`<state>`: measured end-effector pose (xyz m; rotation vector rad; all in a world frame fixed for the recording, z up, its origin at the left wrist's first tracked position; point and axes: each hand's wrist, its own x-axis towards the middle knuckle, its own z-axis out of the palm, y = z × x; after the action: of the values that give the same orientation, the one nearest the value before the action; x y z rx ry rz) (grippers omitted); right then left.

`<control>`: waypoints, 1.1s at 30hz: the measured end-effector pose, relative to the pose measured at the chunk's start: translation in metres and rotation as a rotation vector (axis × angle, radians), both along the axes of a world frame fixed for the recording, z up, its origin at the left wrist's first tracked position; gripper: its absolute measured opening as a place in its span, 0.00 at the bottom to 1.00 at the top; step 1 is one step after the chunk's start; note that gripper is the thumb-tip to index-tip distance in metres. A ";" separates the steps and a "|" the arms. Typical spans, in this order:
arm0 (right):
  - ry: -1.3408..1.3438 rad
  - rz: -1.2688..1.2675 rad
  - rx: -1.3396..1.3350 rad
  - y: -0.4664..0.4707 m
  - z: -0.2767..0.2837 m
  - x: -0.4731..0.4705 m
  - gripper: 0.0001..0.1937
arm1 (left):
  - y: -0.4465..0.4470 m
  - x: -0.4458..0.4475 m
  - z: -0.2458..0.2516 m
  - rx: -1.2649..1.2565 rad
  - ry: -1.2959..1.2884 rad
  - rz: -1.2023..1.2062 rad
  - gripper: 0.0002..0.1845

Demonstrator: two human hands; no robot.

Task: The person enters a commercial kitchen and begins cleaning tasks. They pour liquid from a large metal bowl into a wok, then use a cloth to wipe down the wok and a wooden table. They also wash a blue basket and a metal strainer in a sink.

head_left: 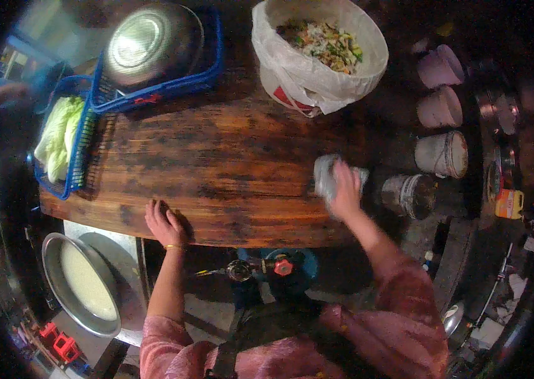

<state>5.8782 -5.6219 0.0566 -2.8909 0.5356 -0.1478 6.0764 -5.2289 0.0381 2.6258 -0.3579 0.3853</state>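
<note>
My right hand lies on a grey-white cloth, pressed against the wooden tabletop towards its right end; hand and cloth are blurred. My left hand rests at the table's near edge with nothing in it, its fingers slightly spread. Beyond the cloth stands a white bucket lined with a clear plastic bag. Chopped food scraps nearly fill it.
Two blue plastic baskets stand at the left: one holds a cabbage, the other an upturned metal basin. A metal bowl of whitish contents sits lower left. Several buckets line the right. Below the table edge is a gas valve.
</note>
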 end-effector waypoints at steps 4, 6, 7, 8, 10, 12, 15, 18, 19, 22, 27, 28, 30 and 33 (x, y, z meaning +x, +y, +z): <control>-0.076 -0.303 -0.166 -0.124 -0.036 0.108 0.21 | 0.004 -0.002 -0.006 -0.001 0.016 0.011 0.18; -0.091 -0.288 -0.122 -0.152 -0.042 0.140 0.23 | 0.005 -0.003 -0.008 0.004 0.019 0.018 0.18; -0.141 -0.293 -0.074 -0.156 -0.037 0.141 0.25 | 0.005 -0.002 -0.007 0.010 0.010 0.008 0.17; -0.198 -0.357 0.028 -0.144 -0.030 0.126 0.27 | 0.005 -0.003 -0.006 0.007 -0.008 -0.006 0.17; -0.030 -0.586 0.131 -0.098 -0.013 0.085 0.31 | 0.004 -0.002 -0.002 0.002 -0.005 0.001 0.17; -0.074 -0.403 0.155 -0.032 0.007 0.009 0.40 | 0.001 -0.002 0.002 0.024 -0.028 -0.015 0.17; 0.224 -0.216 0.133 0.036 0.033 -0.074 0.28 | -0.003 0.000 0.006 0.046 -0.057 -0.013 0.18; 0.167 -0.128 0.068 0.022 0.022 -0.055 0.24 | -0.005 -0.001 0.005 0.057 -0.072 -0.031 0.18; 0.177 -0.199 0.090 0.010 0.011 -0.028 0.23 | -0.004 -0.001 0.003 0.048 -0.116 -0.046 0.18; -0.021 -0.209 -0.111 -0.040 -0.016 0.074 0.26 | -0.002 -0.002 -0.002 0.035 -0.057 -0.025 0.18; 0.165 -0.295 0.030 -0.044 -0.002 0.100 0.27 | 0.001 -0.003 -0.001 0.042 -0.056 -0.043 0.18; -0.222 -0.109 0.003 -0.020 -0.001 0.072 0.29 | 0.002 -0.003 0.001 0.048 -0.058 -0.044 0.18; -0.044 0.011 0.174 0.025 0.010 -0.003 0.31 | 0.001 -0.003 0.003 0.040 -0.067 -0.064 0.17; 0.338 0.252 0.075 0.060 0.022 -0.097 0.22 | 0.000 -0.002 0.005 0.049 -0.098 -0.065 0.17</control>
<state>5.7808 -5.5618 0.0782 -2.8889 0.2153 0.3944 6.0741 -5.2294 0.0429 2.6409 -0.4889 0.4902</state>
